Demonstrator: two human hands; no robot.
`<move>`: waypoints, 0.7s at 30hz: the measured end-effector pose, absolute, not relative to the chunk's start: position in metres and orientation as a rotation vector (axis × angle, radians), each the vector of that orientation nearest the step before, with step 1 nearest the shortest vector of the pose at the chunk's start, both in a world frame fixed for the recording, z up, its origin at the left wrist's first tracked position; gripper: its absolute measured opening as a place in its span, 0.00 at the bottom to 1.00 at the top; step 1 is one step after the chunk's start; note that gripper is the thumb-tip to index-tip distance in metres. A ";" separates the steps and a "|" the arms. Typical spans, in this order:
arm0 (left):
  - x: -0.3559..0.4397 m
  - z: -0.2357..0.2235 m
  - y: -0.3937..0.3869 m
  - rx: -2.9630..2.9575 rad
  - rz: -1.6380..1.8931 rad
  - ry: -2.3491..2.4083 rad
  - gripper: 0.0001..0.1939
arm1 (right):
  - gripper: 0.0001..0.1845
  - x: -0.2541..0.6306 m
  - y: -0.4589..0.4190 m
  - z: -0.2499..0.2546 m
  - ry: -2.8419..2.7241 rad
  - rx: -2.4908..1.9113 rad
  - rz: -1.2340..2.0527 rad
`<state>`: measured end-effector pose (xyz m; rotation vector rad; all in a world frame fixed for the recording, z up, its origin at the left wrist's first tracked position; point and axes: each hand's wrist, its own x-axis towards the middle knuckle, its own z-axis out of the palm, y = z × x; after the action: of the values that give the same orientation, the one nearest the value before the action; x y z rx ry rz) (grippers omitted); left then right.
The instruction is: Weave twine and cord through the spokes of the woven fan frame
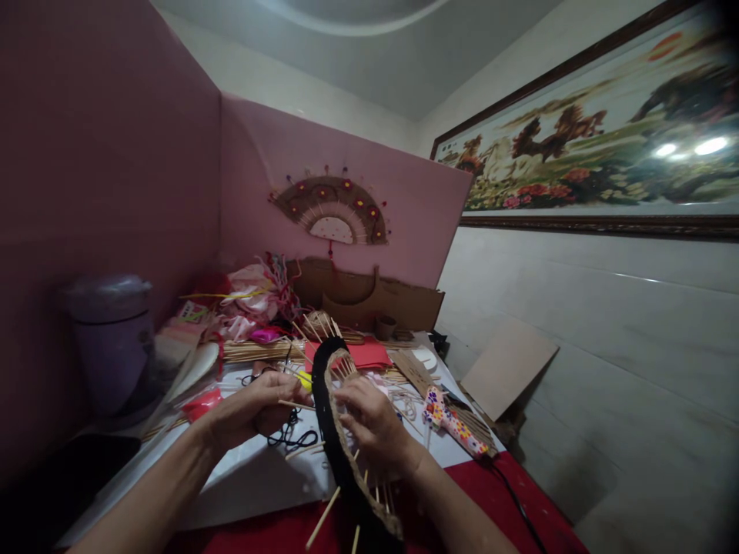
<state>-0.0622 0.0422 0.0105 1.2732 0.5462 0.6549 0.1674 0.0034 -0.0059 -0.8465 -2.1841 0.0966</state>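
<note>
Black arched band [327, 419] carries many sticks [324, 518], no decorations visible; left hand [270, 402] pinches one stick, right hand [372, 423] grips tan edge [331, 382].

The left hand [271, 402] and the right hand [374, 422] were bare. The left forearm [158, 483] and right forearm [456, 500] were bare too, and each got thinner near the wrist. The fingernails were too small to see well.

No wording is showing legibly: small marks [449, 146] on the framed horse picture [554, 154] and print on the left-side tag [188, 310] are appearing too tiny.
</note>
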 end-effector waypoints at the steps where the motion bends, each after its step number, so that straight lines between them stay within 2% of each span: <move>1: -0.062 0.011 0.042 1.282 0.648 0.545 0.12 | 0.11 0.167 0.004 -0.006 -2.185 -0.847 0.092; 21: -0.060 0.012 0.042 1.299 0.653 0.571 0.10 | 0.12 0.168 0.005 -0.007 -2.162 -0.839 0.067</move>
<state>-0.0603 0.0417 0.0118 1.2994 0.5708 0.6530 0.1680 0.0051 -0.0072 -0.8393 -2.1623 0.0671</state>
